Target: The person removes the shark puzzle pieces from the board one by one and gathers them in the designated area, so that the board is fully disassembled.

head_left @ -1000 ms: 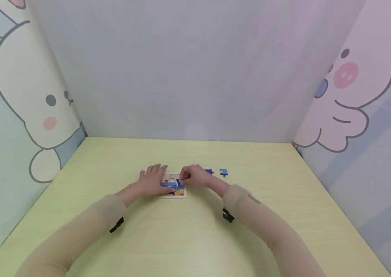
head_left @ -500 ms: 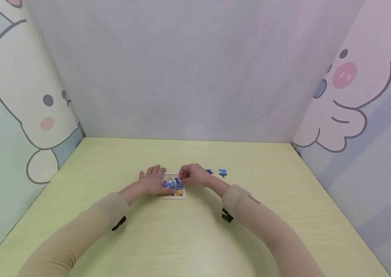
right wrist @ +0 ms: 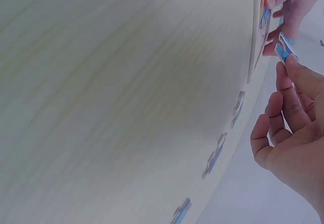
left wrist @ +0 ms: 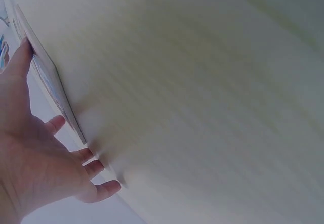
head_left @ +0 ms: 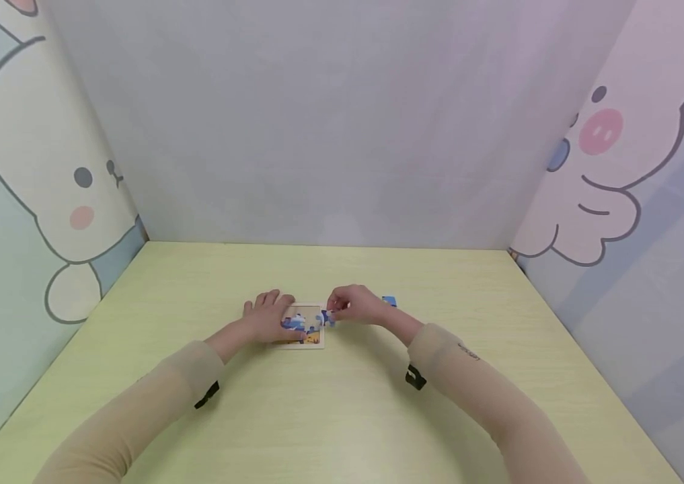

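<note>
Steadying the jigsaw tray [head_left: 304,347] seems to be the job of the left hand [head_left: 266,320]: it lies across the tray's left part with fingers spread and thumb out over the picture, its grip released rather than curled round anything. The tray lies on the counter [head_left: 317,410], a little left of the middle of the far edge and well short of it. The right hand [head_left: 356,304] has its grip closed on a jigsaw piece [head_left: 327,318], pinched by one end between thumb and forefinger at the tray's right edge, probably so that most of its outline stays free. Three loose pieces [right wrist: 214,156] lie spaced out on the counter, right of the tray, which likely makes each easy to pick up.

The tray is thin, with a pale, straight-edged rim; inside, a bare wood-coloured patch shows along the far side, with blue and orange printing nearer. The pieces are thin, blue-faced and irregular in outline. The counter is pale yellow and faintly grained.
</note>
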Tool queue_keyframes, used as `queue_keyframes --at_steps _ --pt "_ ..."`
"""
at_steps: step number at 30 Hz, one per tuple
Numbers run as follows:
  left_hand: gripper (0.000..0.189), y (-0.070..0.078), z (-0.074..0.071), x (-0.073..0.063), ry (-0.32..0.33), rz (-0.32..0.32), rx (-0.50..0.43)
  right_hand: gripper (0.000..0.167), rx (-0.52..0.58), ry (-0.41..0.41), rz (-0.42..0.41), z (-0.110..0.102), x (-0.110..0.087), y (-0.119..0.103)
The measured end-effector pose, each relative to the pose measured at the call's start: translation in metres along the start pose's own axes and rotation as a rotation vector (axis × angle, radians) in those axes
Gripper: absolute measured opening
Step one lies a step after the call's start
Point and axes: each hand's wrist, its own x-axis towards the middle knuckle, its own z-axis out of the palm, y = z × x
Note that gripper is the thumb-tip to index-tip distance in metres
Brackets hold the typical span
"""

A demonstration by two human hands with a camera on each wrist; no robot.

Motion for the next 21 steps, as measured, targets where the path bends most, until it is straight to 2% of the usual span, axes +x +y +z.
queue_keyframes --at_steps 12,21 --pt "0.093 0.0 -0.001 -0.002 0.044 0.044 0.011 0.01 0.007 0.039 0.041 -0.032 -0.03 0.02" --pt "0.091 -0.001 0.001 -0.004 0.076 0.068 0.023 0.011 0.004 -0.011 0.057 -0.045 -0.052 0.046"
